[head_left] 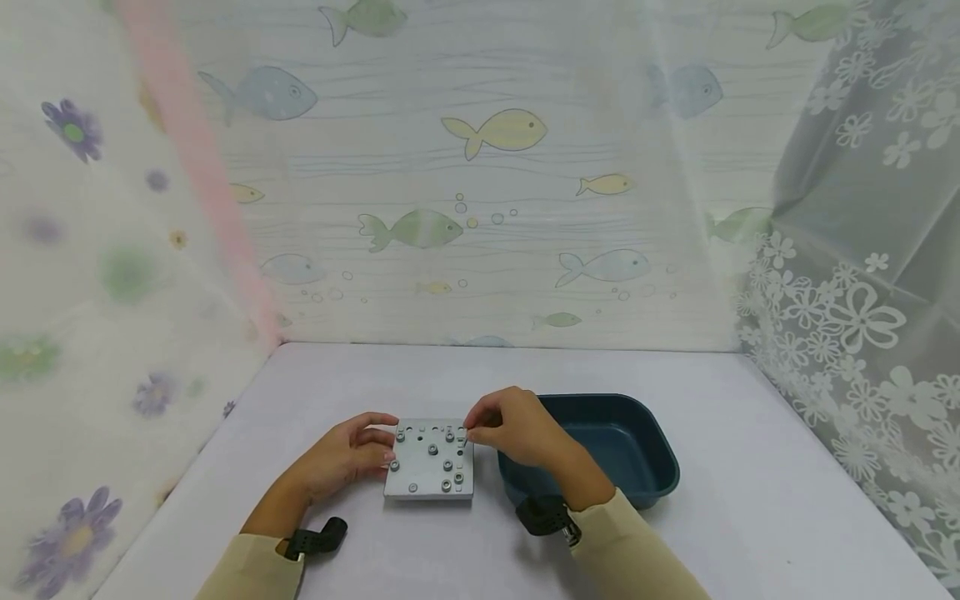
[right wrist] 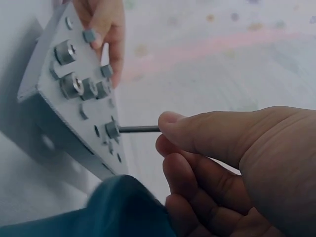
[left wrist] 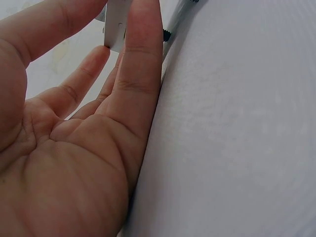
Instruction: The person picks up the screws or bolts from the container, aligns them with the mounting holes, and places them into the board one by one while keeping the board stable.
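From here I see the plate point(head_left: 420, 464) on the desk point(head_left: 435, 550), with bolts point(right wrist: 72, 85) sticking up from it and the blue tub point(head_left: 664, 467) just beside it at three o'clock. The right hand point(head_left: 521, 425), by the plate's one o'clock corner, pinches a thin rod point(right wrist: 139, 129) whose end meets one bolt; I can't tell if it sits in a hole. The left hand point(head_left: 341, 458) has its fingers mostly straight, tips on the plate's edge around nine to ten o'clock. If the right hand tilts the rod, I think it could slip off the bolt. If the left tips press too lightly, the plate might slide or spin. The tub's rim is close under the right arm, so dropping low may bump it. There's open desk at twelve and six o'clock, and the far edge is well away.
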Demonstrator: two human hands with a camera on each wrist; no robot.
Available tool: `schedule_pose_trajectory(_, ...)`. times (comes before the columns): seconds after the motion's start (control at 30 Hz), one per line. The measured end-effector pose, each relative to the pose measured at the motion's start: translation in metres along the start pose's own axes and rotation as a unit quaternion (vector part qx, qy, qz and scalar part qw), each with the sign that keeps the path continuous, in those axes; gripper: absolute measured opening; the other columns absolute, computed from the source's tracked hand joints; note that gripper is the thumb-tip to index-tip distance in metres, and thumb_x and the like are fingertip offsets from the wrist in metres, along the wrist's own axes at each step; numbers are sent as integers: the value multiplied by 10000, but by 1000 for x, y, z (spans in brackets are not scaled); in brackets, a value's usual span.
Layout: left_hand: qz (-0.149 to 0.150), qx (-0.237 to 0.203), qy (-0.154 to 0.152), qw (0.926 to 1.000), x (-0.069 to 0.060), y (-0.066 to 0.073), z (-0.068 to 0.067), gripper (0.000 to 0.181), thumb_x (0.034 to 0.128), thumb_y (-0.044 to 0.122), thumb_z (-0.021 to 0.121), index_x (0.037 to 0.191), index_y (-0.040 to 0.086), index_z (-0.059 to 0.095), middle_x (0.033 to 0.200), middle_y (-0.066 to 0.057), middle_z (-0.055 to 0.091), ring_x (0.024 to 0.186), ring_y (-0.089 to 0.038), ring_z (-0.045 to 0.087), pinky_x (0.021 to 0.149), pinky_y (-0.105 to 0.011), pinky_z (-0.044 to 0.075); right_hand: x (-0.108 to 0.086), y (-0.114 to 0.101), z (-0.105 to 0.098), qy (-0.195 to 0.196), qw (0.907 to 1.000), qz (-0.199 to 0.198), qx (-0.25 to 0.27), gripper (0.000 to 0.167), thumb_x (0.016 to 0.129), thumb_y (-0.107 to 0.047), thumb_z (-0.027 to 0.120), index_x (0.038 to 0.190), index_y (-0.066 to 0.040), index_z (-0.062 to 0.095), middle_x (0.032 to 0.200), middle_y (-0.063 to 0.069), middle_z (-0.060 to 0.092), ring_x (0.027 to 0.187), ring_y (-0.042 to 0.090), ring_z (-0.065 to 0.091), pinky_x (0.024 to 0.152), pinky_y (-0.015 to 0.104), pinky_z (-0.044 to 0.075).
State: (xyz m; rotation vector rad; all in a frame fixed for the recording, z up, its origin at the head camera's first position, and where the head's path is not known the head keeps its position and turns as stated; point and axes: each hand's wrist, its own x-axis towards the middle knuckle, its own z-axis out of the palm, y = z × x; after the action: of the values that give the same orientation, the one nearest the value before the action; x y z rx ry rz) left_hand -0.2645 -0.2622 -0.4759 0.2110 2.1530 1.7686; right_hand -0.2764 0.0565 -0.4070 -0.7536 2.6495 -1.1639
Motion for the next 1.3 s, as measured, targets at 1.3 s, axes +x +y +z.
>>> schedule_pose_trajectory(1.3, 6, -215, -51, 9998, 1, -2, -1, 708, 901, 144, 805, 1502, 75, 439, 1328, -205, 571, 1075, -267, 667, 882, -389, 624, 4, 2, 26, 174, 9960, -315, -817, 44, 897, -198, 819, 910, -226, 788, 768, -157, 656, 701, 58, 557, 583, 229, 480)
